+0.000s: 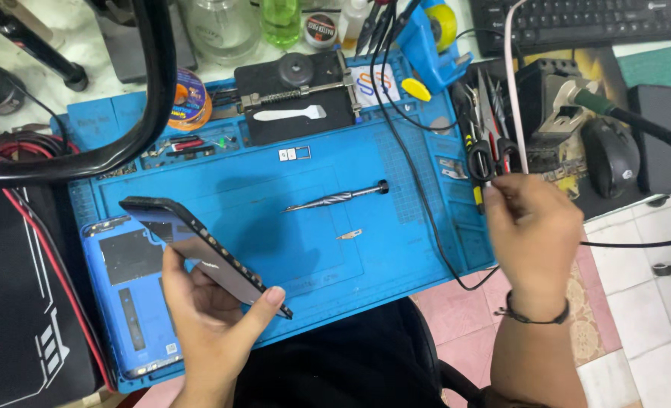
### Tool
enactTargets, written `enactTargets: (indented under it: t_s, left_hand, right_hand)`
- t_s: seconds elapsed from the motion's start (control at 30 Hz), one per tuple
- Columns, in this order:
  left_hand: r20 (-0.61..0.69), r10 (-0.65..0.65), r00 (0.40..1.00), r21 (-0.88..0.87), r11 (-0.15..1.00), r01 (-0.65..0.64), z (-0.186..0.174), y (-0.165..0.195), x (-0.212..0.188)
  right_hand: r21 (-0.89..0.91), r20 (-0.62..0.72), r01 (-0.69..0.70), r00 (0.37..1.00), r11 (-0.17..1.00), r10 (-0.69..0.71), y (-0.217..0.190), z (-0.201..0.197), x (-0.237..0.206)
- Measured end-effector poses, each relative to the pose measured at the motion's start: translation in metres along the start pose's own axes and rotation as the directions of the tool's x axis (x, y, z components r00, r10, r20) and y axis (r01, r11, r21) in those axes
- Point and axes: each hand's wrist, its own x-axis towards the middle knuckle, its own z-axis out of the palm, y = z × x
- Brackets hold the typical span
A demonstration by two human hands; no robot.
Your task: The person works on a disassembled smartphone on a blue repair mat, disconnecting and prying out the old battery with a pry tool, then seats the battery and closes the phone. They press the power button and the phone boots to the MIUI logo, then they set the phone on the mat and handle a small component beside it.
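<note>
A: Report condition of the phone, largest part first.

B: Opened into two parts. Blue rectangular phone shell [135,302]: flat on the near left corner of the blue silicone work mat [313,249], inside facing up, with grey plates exposed. Dark slim phone panel [199,245]: lifted clear, tilted on edge above and just beside the shell, with a row of small gold contacts along one rim.

A: State the hands.

B: Left hand [207,317]: closed on the dark slim phone panel, thumb on the near edge, fingers behind. Right hand [535,234]: raised at the right edge of the mat, fingers curled near the black-handled tools [486,155] in the side rack. Cannot tell whether gripping anything; blurred there.

A: Done and outstanding?

B: Judged from the layout only: separation complete, rejoining not begun. No fasteners seen in the shell.

A: Describe surface and room.

B: Pale surface [71,45], mostly covered by the mat. At far right, black keyboard [577,23]; below it, black computer mouse [611,155]. At the top of the mat, black clamp fixture [297,98] carrying a white flat pry tool [288,115]. To its left, spool of solder wire [190,98]. Mid-mat, slim metal screwdriver [335,198], with a small metal blade [348,235] near it. Across the mat, thin black cable [418,189]. Below the surface edge, pink and white tiled floor [622,272].
</note>
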Motion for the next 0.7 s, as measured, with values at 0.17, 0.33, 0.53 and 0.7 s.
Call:
enactTargets:
  t_s: [0.17,0.33,0.53,0.7]
  left_hand:
    - [0.013,0.003,1.000,0.002,1.000,-0.003,-0.001,0.000,0.000]
    - [0.011,0.020,1.000,-0.022,1.000,-0.020,0.003,-0.003,0.000]
    - [0.061,0.024,0.998,-0.044,0.999,-0.021,0.005,-0.006,0.001]
    - [0.088,0.037,0.995,-0.069,0.997,-0.031,0.005,-0.006,0.001]
  right_hand:
    - [-0.061,0.088,0.244,0.967,0.968,-0.239,-0.004,0.025,0.026]
    - [-0.396,0.233,0.258,0.957,0.881,-0.176,0.014,0.055,0.073]
    - [-0.616,0.397,0.341,0.913,0.710,-0.094,0.033,0.058,0.091]
    - [-0.651,0.434,0.385,0.896,0.654,-0.095,0.035,0.063,0.090]
